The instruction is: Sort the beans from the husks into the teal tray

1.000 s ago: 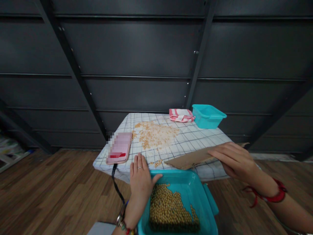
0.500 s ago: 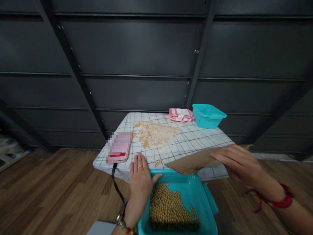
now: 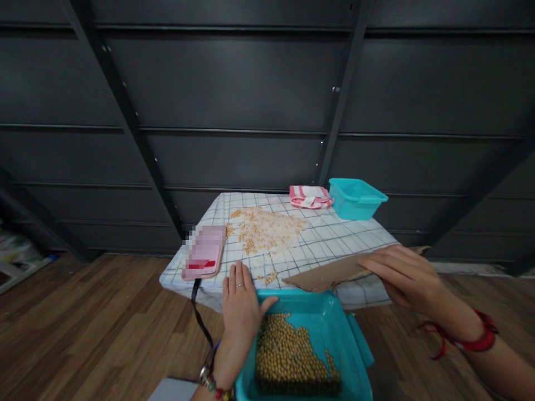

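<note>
My left hand (image 3: 241, 306) lies with its fingers stretched out on the near edge of the cloth-covered table, its thumb over the rim of a teal plastic bin (image 3: 351, 365). Soybean-like yellow beans (image 3: 292, 353) fill much of the bin's left and lower part. In my right hand (image 3: 407, 278) is a bent piece of brown cardboard (image 3: 326, 274), pinched at its right part and held above the bin's far rim. Just past my left fingers lies a small group of beans (image 3: 270, 277). Farther back, beans and a pale, grainy material (image 3: 271, 228) are spread out.
A checked white cloth (image 3: 334, 239) covers the table. A pink phone (image 3: 207, 250) with a black strap lies at the left. At the back right are a folded pink-and-white towel (image 3: 310, 196) and a second teal bin (image 3: 357, 199). Dark metal panels (image 3: 234, 78) stand behind.
The cardboard has tilted slightly, its lower edge now a little higher above the bin. My left hand, the bin and the beans look the same.
</note>
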Motion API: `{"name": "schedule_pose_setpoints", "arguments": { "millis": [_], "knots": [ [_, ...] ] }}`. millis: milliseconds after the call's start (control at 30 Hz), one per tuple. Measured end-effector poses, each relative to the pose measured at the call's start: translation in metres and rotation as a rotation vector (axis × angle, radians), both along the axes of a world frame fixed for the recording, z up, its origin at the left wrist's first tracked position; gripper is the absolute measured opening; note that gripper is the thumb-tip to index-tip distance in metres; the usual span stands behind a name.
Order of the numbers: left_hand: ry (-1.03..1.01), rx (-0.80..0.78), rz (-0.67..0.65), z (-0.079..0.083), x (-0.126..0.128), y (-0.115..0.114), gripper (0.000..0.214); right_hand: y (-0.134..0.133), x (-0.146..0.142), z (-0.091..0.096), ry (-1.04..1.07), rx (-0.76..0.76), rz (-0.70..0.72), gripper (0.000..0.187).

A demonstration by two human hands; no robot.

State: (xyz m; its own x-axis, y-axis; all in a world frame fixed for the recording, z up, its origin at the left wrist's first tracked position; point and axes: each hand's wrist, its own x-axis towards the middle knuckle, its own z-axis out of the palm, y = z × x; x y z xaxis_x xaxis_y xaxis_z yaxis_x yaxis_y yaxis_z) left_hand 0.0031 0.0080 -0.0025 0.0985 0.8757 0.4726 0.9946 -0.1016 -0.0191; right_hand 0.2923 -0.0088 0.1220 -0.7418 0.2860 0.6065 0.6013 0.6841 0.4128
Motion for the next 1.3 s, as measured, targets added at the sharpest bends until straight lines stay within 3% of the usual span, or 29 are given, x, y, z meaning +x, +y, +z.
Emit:
{"name": "schedule_pose_setpoints", "arguments": {
  "millis": [267, 633, 933, 1167, 1300],
  "knots": [
    [-0.029, 0.008, 0.013, -0.0013, 0.0006, 0.0019, 0.085, -0.0062, -0.0010, 0.0041, 0.033, -0.069, 0.068, 0.036],
    [-0.040, -0.008, 0.016, -0.0017, 0.0013, 0.0008, 0.082, -0.0027, -0.0055, -0.0011, 0.020, -0.068, 0.021, 0.037],
    [-0.028, 0.006, 0.002, -0.0026, 0.0004, -0.0004, 0.086, 0.0030, -0.0056, 0.0017, -0.040, 0.073, -0.048, 0.039],
    [-0.046, 0.005, 0.011, -0.0039, 0.0008, 0.0008, 0.081, -0.0018, -0.0065, 0.0015, -0.018, 0.008, -0.016, 0.040],
    [-0.040, -0.005, 0.004, -0.0017, -0.0011, -0.0016, 0.084, 0.0037, -0.0055, 0.0002, -0.029, 0.071, -0.052, 0.042]
  ]
}}
